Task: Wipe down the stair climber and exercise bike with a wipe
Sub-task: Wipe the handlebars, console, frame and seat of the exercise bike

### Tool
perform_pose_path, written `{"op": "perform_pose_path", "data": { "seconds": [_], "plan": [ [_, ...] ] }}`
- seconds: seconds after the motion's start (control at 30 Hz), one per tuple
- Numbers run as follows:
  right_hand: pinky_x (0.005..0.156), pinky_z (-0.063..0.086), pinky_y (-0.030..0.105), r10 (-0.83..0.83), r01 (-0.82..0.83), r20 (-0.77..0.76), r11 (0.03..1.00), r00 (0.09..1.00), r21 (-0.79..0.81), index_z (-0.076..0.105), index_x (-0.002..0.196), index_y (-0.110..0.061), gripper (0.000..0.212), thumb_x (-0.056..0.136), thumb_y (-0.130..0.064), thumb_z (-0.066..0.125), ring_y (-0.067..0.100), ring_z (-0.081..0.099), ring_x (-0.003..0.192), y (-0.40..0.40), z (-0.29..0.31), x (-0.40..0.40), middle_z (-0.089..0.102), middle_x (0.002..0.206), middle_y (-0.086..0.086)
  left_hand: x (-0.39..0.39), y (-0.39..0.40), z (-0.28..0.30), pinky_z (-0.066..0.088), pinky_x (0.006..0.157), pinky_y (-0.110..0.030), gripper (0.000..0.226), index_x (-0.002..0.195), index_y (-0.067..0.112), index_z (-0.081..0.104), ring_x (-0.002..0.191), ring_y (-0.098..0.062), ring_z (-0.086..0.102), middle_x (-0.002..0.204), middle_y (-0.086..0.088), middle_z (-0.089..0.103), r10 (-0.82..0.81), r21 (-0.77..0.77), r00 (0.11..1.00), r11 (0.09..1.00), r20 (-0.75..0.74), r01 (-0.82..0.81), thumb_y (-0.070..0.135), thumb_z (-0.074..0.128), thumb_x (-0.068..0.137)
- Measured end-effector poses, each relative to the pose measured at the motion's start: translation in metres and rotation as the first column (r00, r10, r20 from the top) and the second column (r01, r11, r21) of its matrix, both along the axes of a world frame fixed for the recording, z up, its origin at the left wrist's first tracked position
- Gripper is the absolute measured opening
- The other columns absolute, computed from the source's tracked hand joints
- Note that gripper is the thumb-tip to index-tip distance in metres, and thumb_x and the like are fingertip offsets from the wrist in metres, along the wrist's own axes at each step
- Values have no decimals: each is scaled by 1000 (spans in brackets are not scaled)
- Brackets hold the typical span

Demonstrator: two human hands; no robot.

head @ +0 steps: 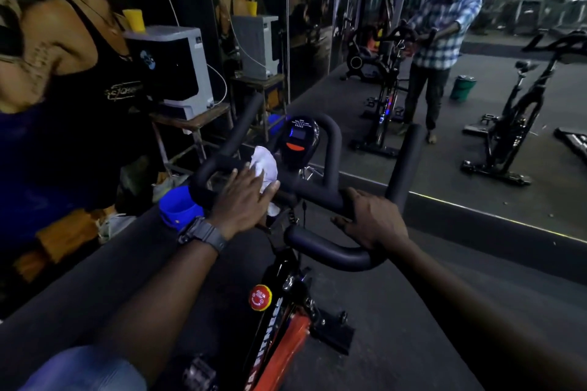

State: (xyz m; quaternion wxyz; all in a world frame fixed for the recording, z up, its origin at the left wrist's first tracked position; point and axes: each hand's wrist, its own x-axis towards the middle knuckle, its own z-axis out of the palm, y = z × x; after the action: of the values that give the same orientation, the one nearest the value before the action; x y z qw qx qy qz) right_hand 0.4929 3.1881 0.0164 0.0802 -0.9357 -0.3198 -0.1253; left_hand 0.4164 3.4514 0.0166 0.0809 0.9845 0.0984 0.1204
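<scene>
The exercise bike stands right in front of me, with black padded handlebars and a small console with an orange button at their centre. My left hand lies with straight fingers on a crumpled white wipe, pressing it against the left part of the handlebar. A dark watch sits on that wrist. My right hand grips the near right loop of the handlebar. A red knob sits on the frame below. No stair climber is in view.
A large wall mirror ahead reflects me, this bike and another bike. A blue cup holder hangs at the handlebar's left. A white machine on a metal stand is at the left wall. Dark floor lies around.
</scene>
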Motion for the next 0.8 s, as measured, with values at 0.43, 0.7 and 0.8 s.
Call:
{"op": "perform_pose_path", "data": {
  "seconds": [0.43, 0.7, 0.8],
  "plan": [
    [75, 47, 36, -25, 25, -9, 999, 1000, 36, 51, 117, -29, 46, 86, -62, 56, 29, 67, 100, 1, 0, 0, 70, 113, -1, -12, -84, 4, -14, 104, 0, 60, 157, 8, 18, 141, 4, -12, 165, -3, 4, -402, -359, 915, 852, 20, 382, 33, 38, 107],
    [71, 41, 35, -31, 31, -9, 999, 999, 27, 52, 117, -27, 43, 87, -58, 58, 30, 66, 98, -1, 3, -4, 70, 110, 1, -5, -40, 16, -1, 121, -21, 58, 157, 19, 23, 150, -3, 5, 164, 3, 15, -436, -227, 898, 881, -52, 415, 45, 30, 105],
    [71, 41, 34, -35, 35, -6, 999, 999, 38, 52, 112, -27, 40, 86, -58, 59, 29, 67, 97, -2, 2, -3, 70, 109, 0, -5, -25, 15, -9, 115, -14, 57, 157, 15, 18, 152, -11, 5, 165, -6, 14, -303, -128, 951, 947, -52, 295, 39, 30, 107]
  ]
}}
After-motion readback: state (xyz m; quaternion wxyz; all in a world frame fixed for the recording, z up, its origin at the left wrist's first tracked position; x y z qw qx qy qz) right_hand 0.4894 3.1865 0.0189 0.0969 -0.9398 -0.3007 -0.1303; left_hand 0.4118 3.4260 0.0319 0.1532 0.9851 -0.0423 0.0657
